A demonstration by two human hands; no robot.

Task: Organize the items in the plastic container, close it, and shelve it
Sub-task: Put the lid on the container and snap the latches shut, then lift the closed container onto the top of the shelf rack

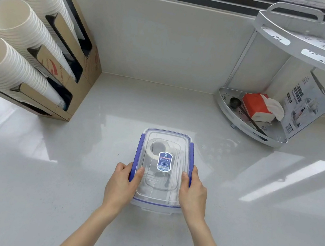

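Observation:
A clear plastic container (166, 144) with a lid on it stands on the white counter, in the middle. Its lid has blue clip flaps along both long sides and a blue label in the centre. Through the lid I see a roll of tape and some pale cutlery inside. My left hand (122, 182) grips the container's left side, thumb on the lid, fingers over the blue flap. My right hand (194, 191) grips the right side the same way. A white two-tier corner shelf (259, 136) stands at the back right.
The shelf's lower tier holds a red tissue pack (254, 105), a black scoop (235, 102) and a printed box (307, 103); its upper tier (311, 38) looks bare. A cardboard holder (82, 86) with three stacks of paper cups sits at the back left. A window sill runs along the back.

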